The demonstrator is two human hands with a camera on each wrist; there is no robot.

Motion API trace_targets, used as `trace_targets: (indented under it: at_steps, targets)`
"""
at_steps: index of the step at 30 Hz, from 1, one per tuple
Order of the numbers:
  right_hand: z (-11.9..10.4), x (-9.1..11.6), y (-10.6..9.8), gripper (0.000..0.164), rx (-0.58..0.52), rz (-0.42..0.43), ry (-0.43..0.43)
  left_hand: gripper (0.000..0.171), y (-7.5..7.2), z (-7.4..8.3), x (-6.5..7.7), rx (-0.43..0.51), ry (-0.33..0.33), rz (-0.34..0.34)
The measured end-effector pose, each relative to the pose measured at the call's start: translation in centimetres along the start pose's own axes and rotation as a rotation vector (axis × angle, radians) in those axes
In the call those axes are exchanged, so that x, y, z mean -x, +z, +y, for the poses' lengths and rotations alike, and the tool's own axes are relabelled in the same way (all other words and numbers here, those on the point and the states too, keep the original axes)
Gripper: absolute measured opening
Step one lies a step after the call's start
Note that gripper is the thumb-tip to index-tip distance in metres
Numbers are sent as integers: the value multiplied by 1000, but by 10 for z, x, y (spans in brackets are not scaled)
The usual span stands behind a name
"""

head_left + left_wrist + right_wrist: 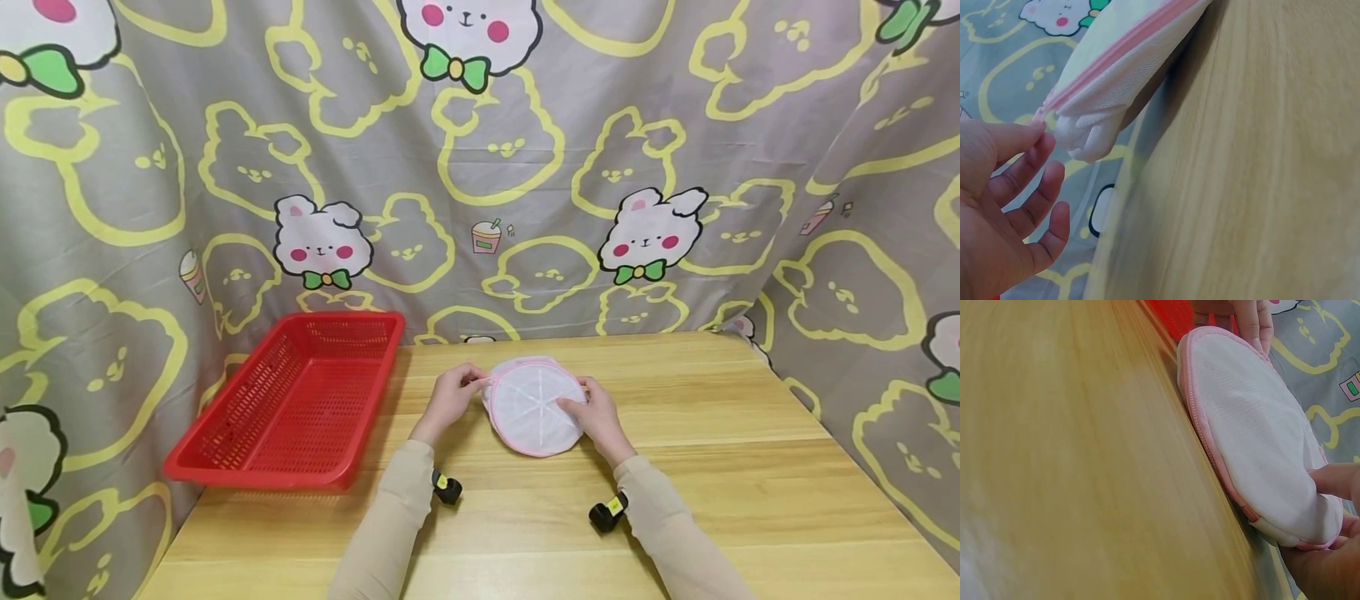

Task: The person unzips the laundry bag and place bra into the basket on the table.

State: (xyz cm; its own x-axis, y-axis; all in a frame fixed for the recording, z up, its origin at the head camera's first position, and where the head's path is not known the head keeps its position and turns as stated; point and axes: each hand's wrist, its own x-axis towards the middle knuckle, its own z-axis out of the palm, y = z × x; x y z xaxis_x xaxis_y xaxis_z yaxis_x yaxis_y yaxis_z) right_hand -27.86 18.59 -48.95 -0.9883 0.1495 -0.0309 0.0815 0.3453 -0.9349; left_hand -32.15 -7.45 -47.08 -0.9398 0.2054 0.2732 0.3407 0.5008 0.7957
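Note:
A round white mesh laundry bag (538, 412) with a pink zipper round its edge is held over the table in front of me. My left hand (452, 402) is at its left edge. In the left wrist view, thumb and forefinger pinch the pink zipper pull (1039, 115), while the other fingers are loosely bent. A folded bulge of white mesh (1094, 134) hangs beside the zipper. My right hand (600, 417) grips the bag's right edge, thumb on the white face and fingers behind, partly hidden. Along the rim in the right wrist view, the zipper teeth (1196, 419) look closed.
A red plastic basket (258, 478) with slotted walls stands on the left of the wooden table (720, 467). Behind and at both sides hangs a grey curtain (540, 287) with cartoon rabbits. A black wrist camera (447, 489) is strapped to each sleeve.

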Motion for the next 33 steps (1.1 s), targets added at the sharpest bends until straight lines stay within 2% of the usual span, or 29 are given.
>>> trace_targets:
  at_steps: [8,17,33]
  targets:
    - [0,0,0,51,-7,0,0,8,-1,-1,1,-1,12,5]
    - [2,0,1,49,-20,3,-11,8,-1,-1,4,12,-5,-2]
    - [3,-1,1,49,8,3,-10,7,-1,-3,6,28,-6,-11]
